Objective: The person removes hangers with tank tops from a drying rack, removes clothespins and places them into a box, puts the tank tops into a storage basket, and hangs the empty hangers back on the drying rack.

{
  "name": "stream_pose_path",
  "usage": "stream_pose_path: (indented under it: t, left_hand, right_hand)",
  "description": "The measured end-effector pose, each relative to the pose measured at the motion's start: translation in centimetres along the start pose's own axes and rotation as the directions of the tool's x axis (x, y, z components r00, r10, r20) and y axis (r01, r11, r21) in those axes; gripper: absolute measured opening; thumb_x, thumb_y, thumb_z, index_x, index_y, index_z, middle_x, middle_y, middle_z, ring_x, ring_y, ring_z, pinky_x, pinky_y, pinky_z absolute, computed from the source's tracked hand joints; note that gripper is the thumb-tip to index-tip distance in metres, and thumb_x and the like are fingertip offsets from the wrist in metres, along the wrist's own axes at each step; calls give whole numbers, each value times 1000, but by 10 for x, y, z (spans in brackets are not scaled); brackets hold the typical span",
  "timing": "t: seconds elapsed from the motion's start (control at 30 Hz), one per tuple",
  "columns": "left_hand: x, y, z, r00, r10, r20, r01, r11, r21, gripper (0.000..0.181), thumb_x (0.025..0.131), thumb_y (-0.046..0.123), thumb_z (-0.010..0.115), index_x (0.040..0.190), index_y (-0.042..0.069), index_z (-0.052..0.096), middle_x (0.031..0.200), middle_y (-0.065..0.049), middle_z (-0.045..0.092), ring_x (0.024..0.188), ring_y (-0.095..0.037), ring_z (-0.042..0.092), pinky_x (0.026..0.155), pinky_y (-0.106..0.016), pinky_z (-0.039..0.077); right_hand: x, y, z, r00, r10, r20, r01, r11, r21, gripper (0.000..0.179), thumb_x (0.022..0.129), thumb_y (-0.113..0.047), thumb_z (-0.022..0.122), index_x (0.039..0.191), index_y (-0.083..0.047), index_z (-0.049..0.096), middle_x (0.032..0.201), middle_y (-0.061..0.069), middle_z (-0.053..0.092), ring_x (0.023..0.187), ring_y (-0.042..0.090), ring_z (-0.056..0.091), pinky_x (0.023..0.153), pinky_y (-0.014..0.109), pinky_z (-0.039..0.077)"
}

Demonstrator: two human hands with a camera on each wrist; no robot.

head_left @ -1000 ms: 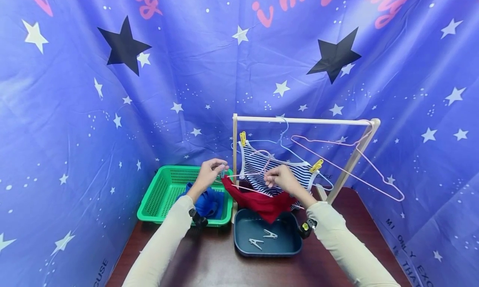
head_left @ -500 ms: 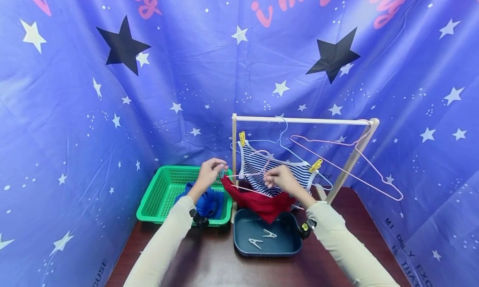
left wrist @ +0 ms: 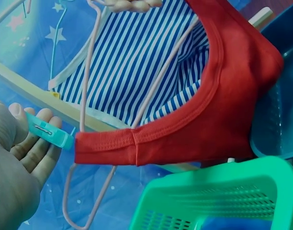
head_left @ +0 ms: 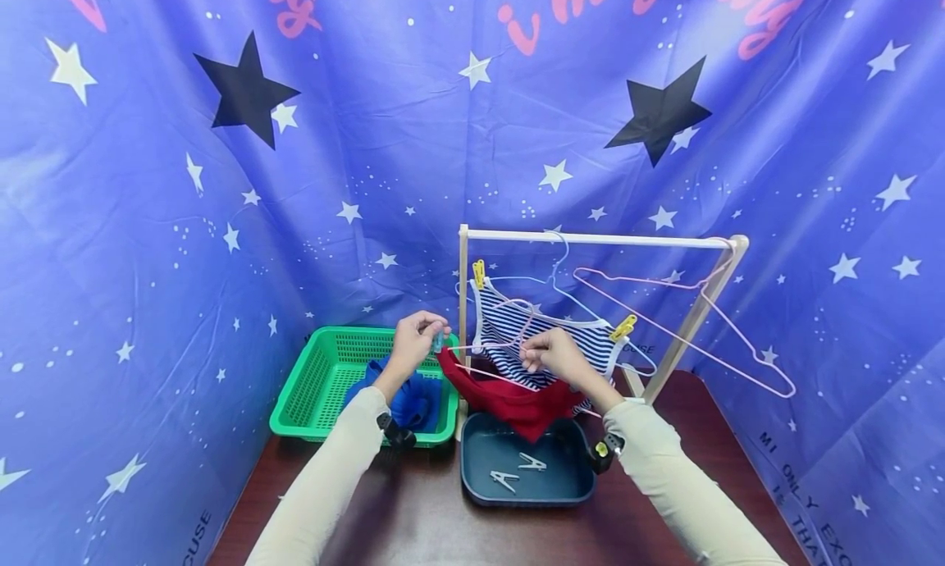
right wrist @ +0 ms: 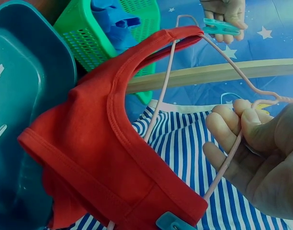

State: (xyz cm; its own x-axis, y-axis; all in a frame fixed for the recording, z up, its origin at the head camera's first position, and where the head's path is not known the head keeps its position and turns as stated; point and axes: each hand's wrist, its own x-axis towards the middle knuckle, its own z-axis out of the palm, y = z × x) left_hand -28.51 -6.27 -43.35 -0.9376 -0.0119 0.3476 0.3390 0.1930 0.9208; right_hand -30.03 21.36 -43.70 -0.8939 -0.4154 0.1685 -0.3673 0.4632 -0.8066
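Observation:
My left hand (head_left: 413, 340) pinches a teal clothespin (left wrist: 50, 134) between thumb and fingers. The clothespin's tip meets the end of a red garment's strap (left wrist: 106, 146); whether it bites the cloth I cannot tell. This red garment (head_left: 531, 410) hangs on a pink hanger (right wrist: 228, 160), which my right hand (head_left: 557, 353) grips near its neck. Another teal clothespin (right wrist: 173, 223) sits on the garment's other strap, at the bottom of the right wrist view. Close behind, a blue-and-white striped garment (head_left: 509, 328) hangs on a blue hanger (head_left: 568, 291) with yellow clothespins (head_left: 624, 328).
A wooden rack (head_left: 591, 238) carries the blue hanger and another pink hanger (head_left: 753, 353) at right. Below the red garment stands a dark tray (head_left: 472, 480) with two pale clothespins (head_left: 533, 462). Left of it, a green basket (head_left: 291, 402) holds blue cloth (head_left: 409, 402).

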Motion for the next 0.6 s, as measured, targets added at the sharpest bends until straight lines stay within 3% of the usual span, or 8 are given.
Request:
stream_pose_path:
  t: [0.07,0.23,0.3,0.4,0.6]
  left_hand:
    - [1,2,1,1000,-9,-3,9,1000,-7,14,98,-6,59,100,-17,68,97,-35,72,95,-47,72,64,-21,51]
    - [10,-20,8,1000,-13,-1,13,1000,-23,14,99,0,61,101,-10,71,97,-28,75,96,-42,74,66,-19,50]
    - [13,-30,11,1000,-5,3,5,1000,-19,14,99,2,62,101,-8,72,96,-26,76,95,-39,74,64,-17,47]
    - [11,-31,14,1000,7,16,-7,1000,1,14,99,2,62,101,-7,72,96,-25,76,94,-39,74,66,-19,50]
    - [7,-30,17,997,45,70,-45,999,-9,14,99,2,62,104,-7,71,98,-26,75,95,-41,74,75,-26,57]
  right_hand:
    - [0,0,0,1000,3,-3,-3,1000,9,12,93,15,59,91,20,70,75,29,71,66,41,72,67,47,62]
    - [-1,3,0,1000,15,-11,-15,1000,24,12,93,15,59,96,22,69,76,29,71,68,43,72,70,54,60]
    - [-1,4,0,1000,17,-12,-17,1000,23,13,93,14,60,96,22,69,76,28,72,67,41,72,69,51,61]
    - [-1,4,-1,1000,15,-9,-14,1000,25,13,93,15,59,96,21,70,75,28,72,66,39,72,67,48,62]
    - [-3,2,-1,1000,24,-4,-24,999,28,13,94,14,59,94,21,70,77,29,71,66,38,72,60,26,60]
